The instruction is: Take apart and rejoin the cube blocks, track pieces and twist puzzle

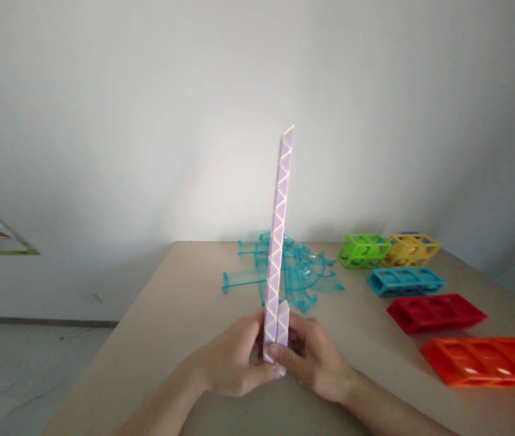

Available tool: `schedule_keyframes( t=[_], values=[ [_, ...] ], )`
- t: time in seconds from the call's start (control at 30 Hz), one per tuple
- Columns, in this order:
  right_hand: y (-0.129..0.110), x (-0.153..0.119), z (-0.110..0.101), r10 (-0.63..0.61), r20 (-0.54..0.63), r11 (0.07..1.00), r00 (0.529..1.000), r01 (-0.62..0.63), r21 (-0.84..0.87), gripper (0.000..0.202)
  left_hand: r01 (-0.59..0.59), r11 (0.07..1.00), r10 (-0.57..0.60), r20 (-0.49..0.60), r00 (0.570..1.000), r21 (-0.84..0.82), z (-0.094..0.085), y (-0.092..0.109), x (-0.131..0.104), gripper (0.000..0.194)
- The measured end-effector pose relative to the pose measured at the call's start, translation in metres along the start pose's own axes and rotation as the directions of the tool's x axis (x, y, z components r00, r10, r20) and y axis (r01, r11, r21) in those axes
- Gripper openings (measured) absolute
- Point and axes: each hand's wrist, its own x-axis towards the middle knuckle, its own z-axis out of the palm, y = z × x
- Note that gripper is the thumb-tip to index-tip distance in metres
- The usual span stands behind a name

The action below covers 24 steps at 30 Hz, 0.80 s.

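A long lilac snake puzzle (277,236) with pale zigzag seams stands upright between my hands. Its lower end is folded back into a short second piece lying alongside the long one, on the right. My left hand (232,357) grips the base from the left, thumb along the bottom. From the right, my right hand (314,357) is closed on the same base, its thumb across the front of the folded part. The fingers behind the puzzle are partly hidden.
Clear teal plastic track pieces (303,272) lie in a pile behind the puzzle. Along the table's right side are green (365,251), yellow (412,249), blue (405,281), red (437,313) and orange (487,361) plastic frames. A white wall (148,121) stands behind the table (162,290).
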Motion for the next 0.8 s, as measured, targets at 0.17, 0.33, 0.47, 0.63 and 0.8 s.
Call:
schedule_keyframes(
  t=[0.17, 0.33, 0.47, 0.63, 0.8],
  values=[
    [-0.003, -0.001, -0.001, -0.064, -0.020, 0.991, 0.998, 0.061, -0.119, 0.032, 0.010, 1.000, -0.011, -0.055, 0.998, -0.023, 0.000, -0.007, 0.000, 0.041],
    [-0.003, 0.000, -0.004, -0.050, -0.057, 0.986, 0.997, 0.040, -0.163, 0.032, -0.022, 0.959, -0.033, -0.188, 0.982, -0.283, -0.001, -0.014, 0.003, 0.034],
    [-0.007, 0.000, -0.004, -0.065, -0.060, 0.987, 0.996, 0.055, -0.154, 0.030, -0.032, 0.900, -0.101, -0.279, 0.955, -0.435, 0.000, -0.014, 0.010, 0.033],
    [-0.007, 0.000, -0.001, -0.013, -0.036, 1.000, 0.999, 0.012, -0.007, 0.034, -0.035, 0.879, -0.096, -0.249, 0.964, -0.476, 0.003, -0.016, 0.010, 0.031],
    [-0.001, -0.001, 0.004, 0.126, 0.146, 0.949, 0.981, -0.162, 0.272, 0.044, -0.034, 0.869, -0.115, -0.269, 0.956, -0.494, 0.000, -0.017, 0.007, 0.037]
  ],
)
